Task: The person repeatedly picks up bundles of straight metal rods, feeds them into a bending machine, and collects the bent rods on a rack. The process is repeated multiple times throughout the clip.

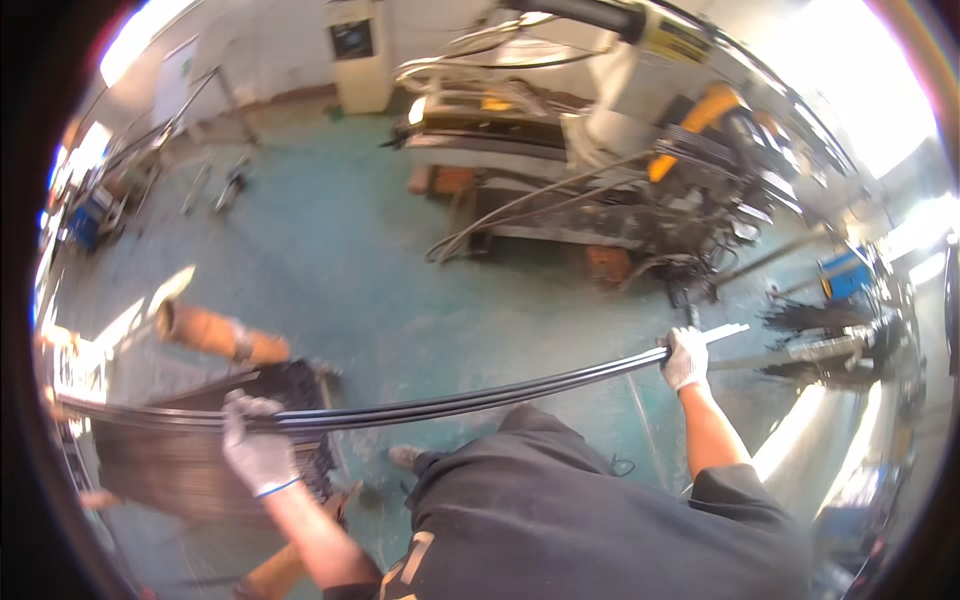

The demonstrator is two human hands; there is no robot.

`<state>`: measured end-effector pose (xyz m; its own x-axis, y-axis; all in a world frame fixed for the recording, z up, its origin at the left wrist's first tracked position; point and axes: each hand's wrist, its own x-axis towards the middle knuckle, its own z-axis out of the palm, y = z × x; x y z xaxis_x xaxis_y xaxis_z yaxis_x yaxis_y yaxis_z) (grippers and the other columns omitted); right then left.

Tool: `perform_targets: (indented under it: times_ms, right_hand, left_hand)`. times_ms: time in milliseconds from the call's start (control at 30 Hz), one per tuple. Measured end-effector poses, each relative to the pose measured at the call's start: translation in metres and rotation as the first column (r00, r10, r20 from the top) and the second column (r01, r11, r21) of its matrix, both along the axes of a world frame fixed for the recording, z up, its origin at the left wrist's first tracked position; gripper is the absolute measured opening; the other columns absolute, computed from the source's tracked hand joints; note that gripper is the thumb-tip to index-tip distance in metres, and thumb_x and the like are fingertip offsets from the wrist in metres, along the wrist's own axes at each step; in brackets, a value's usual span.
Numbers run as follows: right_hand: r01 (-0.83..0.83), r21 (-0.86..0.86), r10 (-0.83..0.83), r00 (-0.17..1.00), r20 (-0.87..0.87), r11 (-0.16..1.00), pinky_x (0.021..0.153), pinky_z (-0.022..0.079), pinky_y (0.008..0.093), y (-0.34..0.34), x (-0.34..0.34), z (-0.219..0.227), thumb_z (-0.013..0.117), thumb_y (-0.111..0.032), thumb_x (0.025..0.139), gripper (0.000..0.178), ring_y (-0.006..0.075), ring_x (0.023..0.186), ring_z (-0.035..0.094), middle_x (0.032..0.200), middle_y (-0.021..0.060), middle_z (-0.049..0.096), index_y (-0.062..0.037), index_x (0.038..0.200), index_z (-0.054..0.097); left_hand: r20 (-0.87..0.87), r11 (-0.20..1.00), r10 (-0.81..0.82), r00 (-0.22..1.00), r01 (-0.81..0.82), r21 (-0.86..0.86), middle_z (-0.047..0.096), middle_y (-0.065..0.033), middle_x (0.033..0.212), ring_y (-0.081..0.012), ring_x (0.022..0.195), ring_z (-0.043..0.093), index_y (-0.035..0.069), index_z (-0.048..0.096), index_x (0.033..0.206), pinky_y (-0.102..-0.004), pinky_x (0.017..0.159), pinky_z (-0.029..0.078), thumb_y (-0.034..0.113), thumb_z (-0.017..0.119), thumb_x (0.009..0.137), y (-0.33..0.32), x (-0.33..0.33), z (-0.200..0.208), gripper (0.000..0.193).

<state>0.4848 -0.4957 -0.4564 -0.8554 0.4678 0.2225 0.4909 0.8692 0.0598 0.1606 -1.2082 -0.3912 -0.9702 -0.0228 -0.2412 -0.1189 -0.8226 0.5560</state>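
The bundle of long, thin, dark rods (pixel 440 408) runs across the lower half of the view, in front of the person's body in dark clothing (pixel 600 510), spanning from the far left to just beyond the right hand, with its right end higher in the view than its left. The right hand (pixel 686 358), in a whitish work glove, has its fingers closed around the rods near their right end, and pale, bright tips stick out past it. The left hand (pixel 255 445), in a whitish glove with a blue edge at the cuff, is slightly blurred; its fingers are curled over the rods, gripping them, and the rods carry on leftward beyond it. Around and below that hand lies a broad, dark stack of long, thin pieces (pixel 170 465), its surface streaked by blur. Just beyond the stack is a rusty orange-brown cylinder (pixel 215 335), lying tilted. The blue-green floor (pixel 350 290) stretches ahead to a long, low, dark metal machine (pixel 560 215) with an orange angled part (pixel 700 120) at its right. A pale upright cabinet (pixel 360 60) stands by the far wall. At the right, near a blue box-like object (pixel 845 275), are dark, bristly bunches (pixel 815 315), too blurred to identify.
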Motion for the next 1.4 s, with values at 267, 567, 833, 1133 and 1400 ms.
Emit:
perform_targets:
  times_ms: [267,567,833,1133,1400]
  right_hand:
    - [-0.753,-0.653,-0.921,0.194,-0.336,0.079,0.112,0.057,0.0597,0.113,-0.012,-0.034,0.064,-0.001,0.085,0.044,0.0490,0.121,0.072,0.123,0.0262,0.074,0.0048,0.129,0.067]
    - [-0.879,-0.473,-0.996,0.086,-0.022,-0.065,0.114,0.065,0.0580,0.216,-0.082,0.039,0.064,-0.002,0.115,0.028,0.0407,0.125,0.074,0.132,0.0219,0.070,0.0054,0.141,0.056]
    - [-0.826,-0.550,-0.984,-0.028,-0.177,0.122,0.096,0.066,0.0472,0.413,-0.121,0.079,0.075,-0.014,0.114,0.020,0.0297,0.103,0.077,0.110,0.0119,0.076,0.0004,0.127,0.072]
    - [-0.829,-0.511,-0.944,-0.059,-0.325,0.228,0.096,0.065,0.0435,0.577,-0.173,0.087,0.065,-0.027,0.116,0.027,0.0275,0.099,0.077,0.103,0.0109,0.080,-0.0020,0.119,0.075]
    - [-0.591,-0.766,-0.916,0.111,-0.386,0.252,0.078,0.057,0.0413,0.673,-0.206,0.024,0.069,-0.030,0.109,0.030,0.0240,0.087,0.074,0.099,0.0104,0.078,-0.0020,0.118,0.077]
  left_hand:
    - [-0.151,0.980,-0.198,0.969,0.190,-0.065,0.073,-0.0068,0.108,-0.0201,0.104,0.070,0.000,0.068,0.132,-0.0404,0.102,0.062,0.013,0.077,0.111,0.271,-0.010,0.104,0.027]
    - [-0.432,0.835,-0.550,0.715,0.486,-0.260,0.075,-0.0119,0.124,-0.0325,0.121,0.070,-0.001,0.066,0.143,-0.0550,0.121,0.052,0.025,0.070,0.115,0.444,-0.092,0.129,0.038]
    - [-0.428,0.838,-0.540,0.725,0.418,-0.350,0.073,-0.0108,0.119,-0.0269,0.117,0.071,-0.002,0.071,0.127,-0.0456,0.115,0.057,0.038,0.074,0.114,0.543,-0.212,0.063,0.042]
    - [0.025,0.855,-0.499,0.866,0.497,-0.148,0.076,-0.0164,0.119,-0.0323,0.118,0.072,-0.004,0.075,0.122,-0.0475,0.116,0.056,0.036,0.067,0.118,0.717,-0.262,-0.042,0.041]
    - [0.066,0.803,-0.584,0.809,0.588,-0.093,0.078,-0.0205,0.137,-0.0353,0.131,0.072,-0.005,0.077,0.127,-0.0507,0.124,0.053,0.032,0.070,0.116,0.833,-0.259,-0.025,0.039]
